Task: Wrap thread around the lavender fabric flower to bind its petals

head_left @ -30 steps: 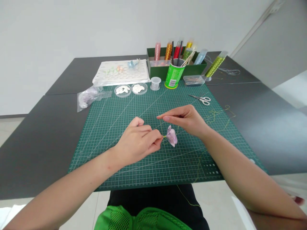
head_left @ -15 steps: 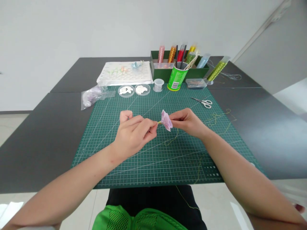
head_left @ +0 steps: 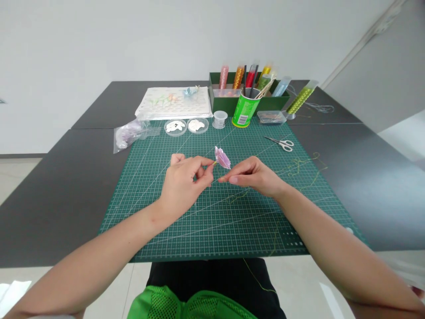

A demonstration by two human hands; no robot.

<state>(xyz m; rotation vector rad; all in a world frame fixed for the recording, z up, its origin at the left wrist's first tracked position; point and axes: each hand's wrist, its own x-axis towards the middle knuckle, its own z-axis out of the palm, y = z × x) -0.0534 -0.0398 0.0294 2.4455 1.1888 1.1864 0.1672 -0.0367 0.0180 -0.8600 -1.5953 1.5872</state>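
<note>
My left hand (head_left: pixel 186 177) pinches the thin yellow-green stem of a lilac artificial flower (head_left: pixel 222 158) between thumb and fingertips. Its bloom is raised above the mat and tilts up to the right. Just below and right of the petals, my right hand (head_left: pixel 254 176) is closed, its thumb pressed to the index finger, apart from the flower. A fine yellow-green thread (head_left: pixel 239 196) runs up to the underside of this hand and appears held in it; the grip itself is too small to make out. Both hands are over the green cutting mat (head_left: pixel 199 230).
Scissors (head_left: pixel 282 144) lie to the right at the back of the mat. Behind are petal dishes (head_left: pixel 175 127), a clear spool (head_left: pixel 219 119), a green can (head_left: pixel 245 110) with sticks, and a dark green box (head_left: pixel 226 104) of thread tubes. A plastic bag (head_left: pixel 128 134) lies left.
The flower has moved left and slightly up in my left hand, its bloom now tilted upward. My right hand has come away from the petals, its fingertips shifting lower and left.
</note>
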